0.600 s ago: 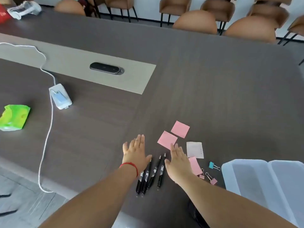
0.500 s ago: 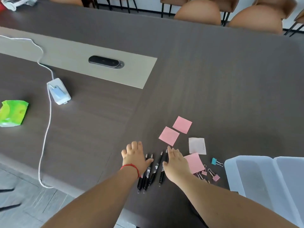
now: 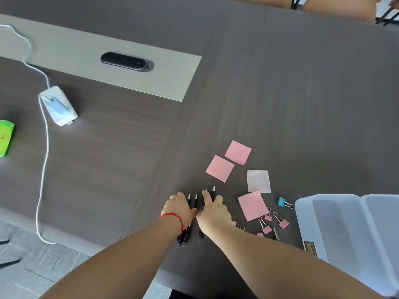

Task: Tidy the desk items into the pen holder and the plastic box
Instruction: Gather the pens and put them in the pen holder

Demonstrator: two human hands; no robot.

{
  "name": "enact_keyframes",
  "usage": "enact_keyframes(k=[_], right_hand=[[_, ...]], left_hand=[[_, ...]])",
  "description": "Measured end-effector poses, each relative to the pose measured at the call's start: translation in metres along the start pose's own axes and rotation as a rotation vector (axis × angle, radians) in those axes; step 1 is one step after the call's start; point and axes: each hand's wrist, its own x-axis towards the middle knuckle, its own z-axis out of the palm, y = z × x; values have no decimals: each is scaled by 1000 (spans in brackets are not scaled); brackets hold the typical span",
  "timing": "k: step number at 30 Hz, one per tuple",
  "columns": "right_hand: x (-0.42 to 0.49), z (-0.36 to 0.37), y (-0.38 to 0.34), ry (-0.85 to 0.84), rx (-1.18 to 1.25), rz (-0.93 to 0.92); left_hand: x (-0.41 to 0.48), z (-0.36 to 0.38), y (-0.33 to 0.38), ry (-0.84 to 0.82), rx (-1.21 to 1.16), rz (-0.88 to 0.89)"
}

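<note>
Left hand (image 3: pixel 180 207), red-corded wrist: fingers curled down over black pens (image 3: pixel 192 201), touching them; whether it grips them cannot be told. Right hand (image 3: pixel 212 212): likewise curled on the pens, hold unclear. Pink sticky notes (image 3: pixel 220 168) at the hands' 1 o'clock. Binder clips (image 3: pixel 280 221) at 3 o'clock. Plastic box (image 3: pixel 345 229), far right, lid open.

both hands palm-down: left hand (image 3: pixel 180 207), right hand (image 3: pixel 212 209)
</note>
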Motion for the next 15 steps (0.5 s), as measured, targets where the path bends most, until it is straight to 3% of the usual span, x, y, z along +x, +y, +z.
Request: enact_keyframes(k=[8, 15], right_hand=[[-1, -4, 0, -23, -52, -12], [9, -15, 7, -95, 214, -6]], left_hand=[[2, 10, 13, 14, -12, 20], [-6, 27, 13, 129, 206, 127]])
